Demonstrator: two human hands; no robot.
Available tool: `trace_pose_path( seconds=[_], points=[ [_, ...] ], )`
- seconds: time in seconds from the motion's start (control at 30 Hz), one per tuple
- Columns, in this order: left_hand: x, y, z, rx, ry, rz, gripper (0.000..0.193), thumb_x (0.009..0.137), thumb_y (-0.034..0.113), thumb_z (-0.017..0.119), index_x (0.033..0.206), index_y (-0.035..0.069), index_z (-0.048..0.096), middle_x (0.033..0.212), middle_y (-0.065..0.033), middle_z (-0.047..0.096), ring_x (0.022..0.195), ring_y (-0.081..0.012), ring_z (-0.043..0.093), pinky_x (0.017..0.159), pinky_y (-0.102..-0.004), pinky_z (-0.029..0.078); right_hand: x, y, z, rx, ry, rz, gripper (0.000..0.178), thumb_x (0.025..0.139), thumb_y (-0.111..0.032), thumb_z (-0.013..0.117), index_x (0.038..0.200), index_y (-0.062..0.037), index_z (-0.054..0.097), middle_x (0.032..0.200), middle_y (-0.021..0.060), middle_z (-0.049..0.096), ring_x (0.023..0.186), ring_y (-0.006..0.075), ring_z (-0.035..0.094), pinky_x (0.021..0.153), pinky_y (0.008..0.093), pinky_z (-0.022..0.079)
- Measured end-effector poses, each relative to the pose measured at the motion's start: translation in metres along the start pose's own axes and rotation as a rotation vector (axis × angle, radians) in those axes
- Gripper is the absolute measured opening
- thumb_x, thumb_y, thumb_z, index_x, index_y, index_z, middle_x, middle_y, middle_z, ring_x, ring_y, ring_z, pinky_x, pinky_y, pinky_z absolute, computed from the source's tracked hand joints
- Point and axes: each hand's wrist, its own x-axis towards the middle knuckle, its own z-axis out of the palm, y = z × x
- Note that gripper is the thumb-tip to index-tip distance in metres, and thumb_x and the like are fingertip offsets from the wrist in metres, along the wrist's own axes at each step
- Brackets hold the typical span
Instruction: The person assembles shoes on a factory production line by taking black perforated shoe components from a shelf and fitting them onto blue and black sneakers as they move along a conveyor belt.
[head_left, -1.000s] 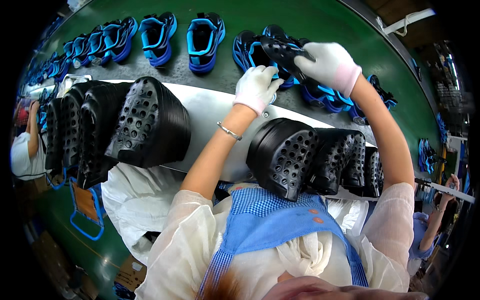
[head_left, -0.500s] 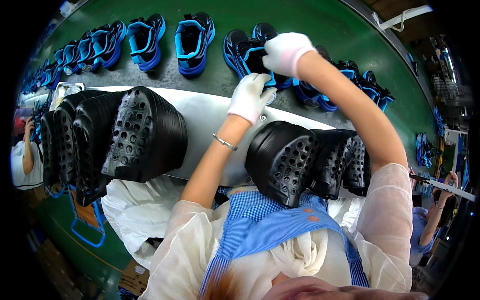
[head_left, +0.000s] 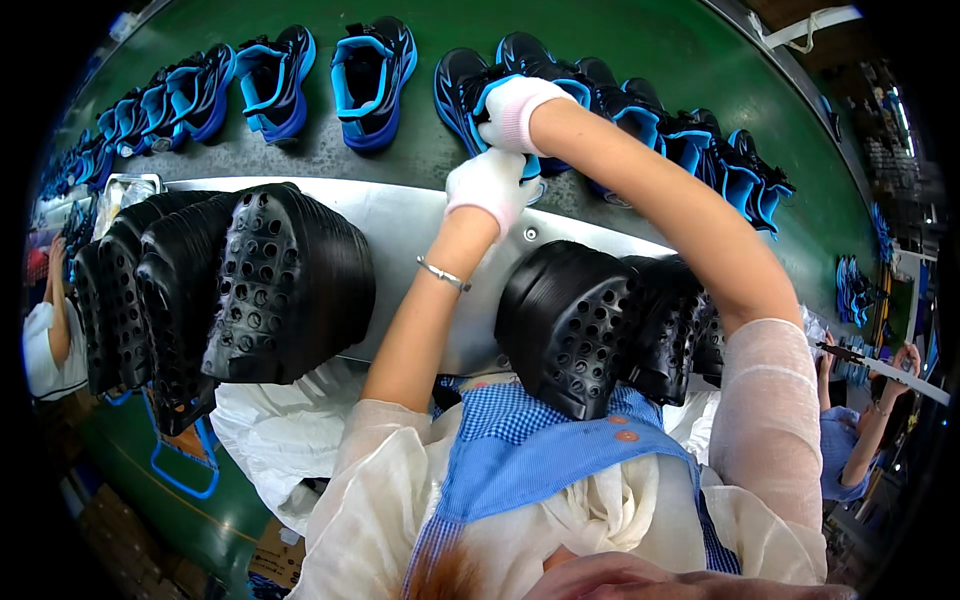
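On the far worktop [head_left: 640,35], a black-and-blue sneaker [head_left: 461,78] is clasped at the heel by the gloved left hand [head_left: 484,184]. The gloved right hand [head_left: 518,114] is placed at the shoe opening; its finger closure cannot be told. Perforated black insoles [head_left: 330,280] are stacked nearer, left and right.

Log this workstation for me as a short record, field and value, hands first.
left hand: white-gloved, at the heel end of a black-and-blue shoe
right hand: white-gloved, at that shoe's opening; fingers hidden
bracelet: silver-coloured, on the left forearm
black perforated stacks: on both sides of that forearm
metal plate: shows between the stacks
other shoes: black and blue, left and right of the hands
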Motion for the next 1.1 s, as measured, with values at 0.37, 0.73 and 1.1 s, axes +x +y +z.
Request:
trace_pose_path(
  seconds=[0.37, 0.73, 1.1],
  points=[
    [0.021, -0.004, -0.006, 0.066, -0.086, -0.038, 0.039, 0.075, 0.043, 0.065, 0.094, 0.009, 0.069, 0.097, -0.0148, 0.067, 0.089, -0.0315, 0.064, 0.081, -0.0394, 0.051, 0.01, 0.004, 0.017, -0.026, 0.111, -0.084, 0.025, 0.074, -0.004, 0.063, 0.099, -0.0011, 0.067, 0.102, 0.0184, 0.065, 0.094, 0.0309, 0.065, 0.079, 0.0356, 0.053],
    [0.013, -0.001, -0.016, 0.058, -0.102, -0.059, 0.043, 0.075, 0.046, 0.065, 0.097, 0.009, 0.068, 0.099, -0.0154, 0.066, 0.093, -0.0324, 0.062, 0.083, -0.0394, 0.05, -0.013, -0.006, -0.005, -0.279, 0.036, -0.156, 0.025, 0.076, -0.01, 0.061, 0.1, -0.0078, 0.069, 0.101, 0.0097, 0.068, 0.094, 0.0251, 0.066, 0.076, 0.0364, 0.053],
    [0.019, 0.001, -0.015, 0.175, -0.149, -0.017, 0.047, 0.074, 0.046, 0.063, 0.099, 0.007, 0.067, 0.104, -0.0166, 0.064, 0.096, -0.0322, 0.061, 0.084, -0.0386, 0.049, -0.019, 0.014, 0.003, -0.039, 0.175, -0.15, 0.025, 0.079, -0.017, 0.057, 0.099, -0.0065, 0.069, 0.1, 0.0124, 0.068, 0.092, 0.0289, 0.065, 0.076, 0.037, 0.052]
  ],
)
